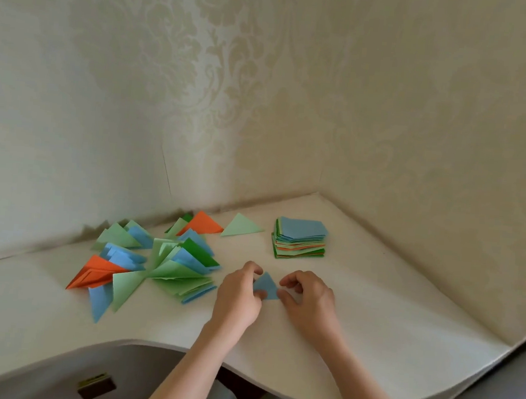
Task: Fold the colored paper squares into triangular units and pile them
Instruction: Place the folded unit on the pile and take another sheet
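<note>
Between my fingertips, I am pinching the blue triangle [266, 287], left hand [238, 295] and right hand [307, 300] at opposite corners, since it looks featherlight, thin, and easily creased.

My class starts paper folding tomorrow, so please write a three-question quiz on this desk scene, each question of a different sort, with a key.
1. True or false: the stack of unfolded squares has an orange sheet on top.
2. Which colour is the triangle held between the left hand and right hand? A green, B blue, C orange.
3. Fill in: the pile of folded units lies to the ____ of the hands.

Key: 1 false; 2 B; 3 left.
</note>
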### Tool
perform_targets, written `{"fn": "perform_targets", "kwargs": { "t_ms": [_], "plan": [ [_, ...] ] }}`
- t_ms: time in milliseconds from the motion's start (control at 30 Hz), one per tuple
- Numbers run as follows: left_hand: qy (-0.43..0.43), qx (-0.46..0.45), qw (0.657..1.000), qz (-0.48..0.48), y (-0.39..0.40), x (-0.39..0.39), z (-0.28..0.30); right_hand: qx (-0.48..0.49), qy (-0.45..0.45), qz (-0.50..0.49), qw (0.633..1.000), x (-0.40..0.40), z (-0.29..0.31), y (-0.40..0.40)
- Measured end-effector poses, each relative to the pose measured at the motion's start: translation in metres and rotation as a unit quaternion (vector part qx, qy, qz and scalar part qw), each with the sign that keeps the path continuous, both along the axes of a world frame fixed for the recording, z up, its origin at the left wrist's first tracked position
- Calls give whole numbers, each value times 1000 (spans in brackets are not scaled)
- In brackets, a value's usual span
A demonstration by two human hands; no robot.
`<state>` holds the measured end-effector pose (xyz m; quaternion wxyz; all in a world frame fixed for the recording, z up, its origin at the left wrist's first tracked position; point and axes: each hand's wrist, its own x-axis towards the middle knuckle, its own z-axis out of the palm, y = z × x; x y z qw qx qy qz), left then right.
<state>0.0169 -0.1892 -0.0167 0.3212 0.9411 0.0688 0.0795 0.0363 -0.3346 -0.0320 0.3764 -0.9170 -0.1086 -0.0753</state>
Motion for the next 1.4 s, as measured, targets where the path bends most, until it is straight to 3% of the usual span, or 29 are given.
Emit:
{"fn": "perform_targets", "kwargs": {
  "t_ms": [100, 200, 300, 467, 567, 800, 1033, 1167, 1267, 1400],
  "plan": [
    [-8, 32, 999, -20, 7, 9, 4, 2, -8, -2, 1000, 4, 3, -2],
    [-37, 39, 999, 5, 28, 31, 16, 24, -95, -37, 995, 26, 19, -6],
    [-67, 39, 996, 45, 54, 62, 33, -13, -135, -38, 990, 61, 36, -9],
    [-29, 106, 992, 64, 77, 100, 32, -168, -107, -4, 980, 105, 30, -3],
    [-13, 106, 992, 72, 79, 110, 26, -209, -63, -10, 976, 116, 18, 0],
    [-124, 184, 970, 99, 60, 104, 22, -236, -95, -52, 966, 109, 7, 3],
    [-160, 47, 986, -30, 19, 57, 9, -232, -81, -62, 967, 100, 11, 6],
    [-146, -28, 987, -54, 1, 31, -3, -174, -194, -76, 962, 84, 26, 1],
    [-152, -45, 986, -57, -2, 22, -6, -151, -313, -69, 935, 61, 34, -5],
    [-190, -53, 978, -61, -3, 6, -13, -147, -347, -23, 926, 24, 24, -15]
  ]
}}
